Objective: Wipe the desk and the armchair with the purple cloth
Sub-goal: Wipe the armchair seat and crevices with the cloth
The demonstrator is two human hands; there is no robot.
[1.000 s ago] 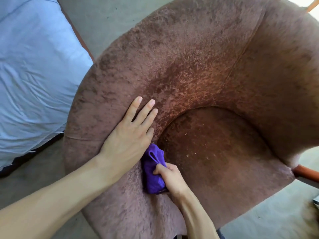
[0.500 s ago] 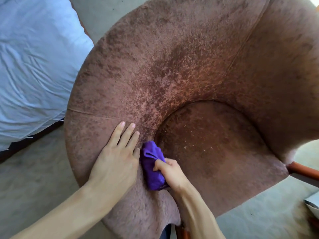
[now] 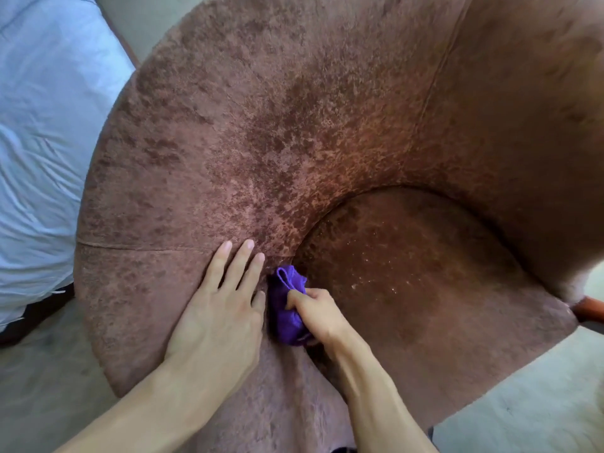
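One bunched purple microfibre cloth (image 3: 287,308) sits pressed into the crease where the seat of the armchair meets its left inner wall, near the front edge of the chair. The right hand (image 3: 318,313) is closed around the cloth from the seat side, fingers curled over its folds, with one loop of fabric sticking up above the knuckles toward the chair's back. Just beside it, on the other side of the crease, the left hand (image 3: 219,308) lies flat and spread on top of the armrest, palm down, holding nothing; three fingertips (image 3: 247,245) reach toward a seam in the upholstery, and the thumb nearly touches the cloth. Two bare forearms run in from the bottom edge of the view.

The single round brown plush armchair (image 3: 294,142) fills most of the view. Its mottled pile shows darker and lighter patches, and pale specks lie scattered on the seat (image 3: 425,273). One orange-brown wooden leg end (image 3: 590,308) pokes out at the chair's right side.

To the left, beside the chair, lies one stretch of wrinkled light blue bedding (image 3: 42,142). A grey concrete floor (image 3: 523,413) shows beneath the chair at lower right and lower left.
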